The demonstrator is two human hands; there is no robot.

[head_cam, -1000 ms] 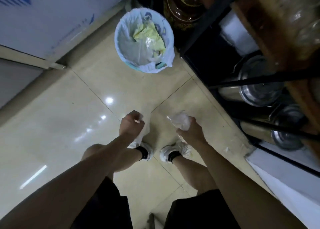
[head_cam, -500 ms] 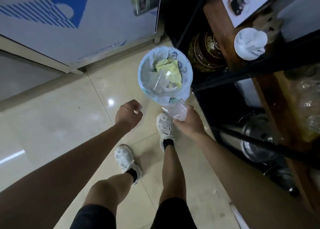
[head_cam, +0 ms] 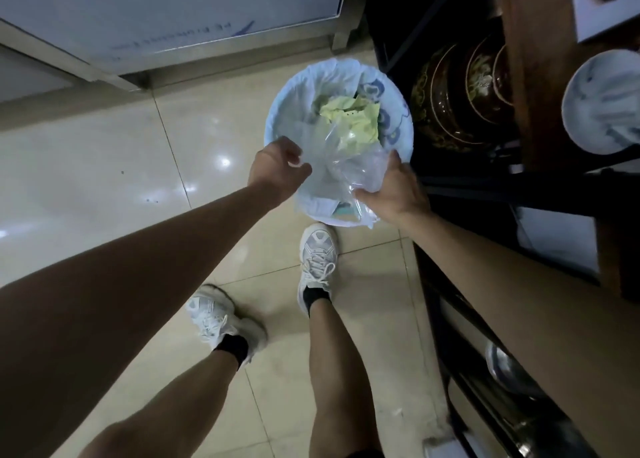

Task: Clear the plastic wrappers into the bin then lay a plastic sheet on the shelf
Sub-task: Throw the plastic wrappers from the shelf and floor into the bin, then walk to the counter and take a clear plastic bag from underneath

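Observation:
A round bin [head_cam: 277, 118] lined with a pale bag stands on the tiled floor, with yellow paper [head_cam: 353, 118] and clear plastic inside. My right hand [head_cam: 391, 187] is at the bin's near right rim, holding a clear plastic wrapper [head_cam: 360, 170] over the opening. My left hand [head_cam: 277, 170] hovers at the near left rim with fingers curled, pinching a thin clear wrapper that is hard to make out. The dark shelf unit [head_cam: 512, 59] rises just right of the bin.
Dark patterned plates [head_cam: 460, 87] are stacked on the shelf beside the bin, with a white bowl [head_cam: 602, 104] further right. Metal pots [head_cam: 502, 364] sit low on the shelf. A steel-framed cabinet [head_cam: 173, 24] stands behind. My feet [head_cam: 318, 260] are close to the bin.
I have stepped up to the bin. Both hands have moved forward from over the floor to over the bin's opening, the right one still carrying its wrapper.

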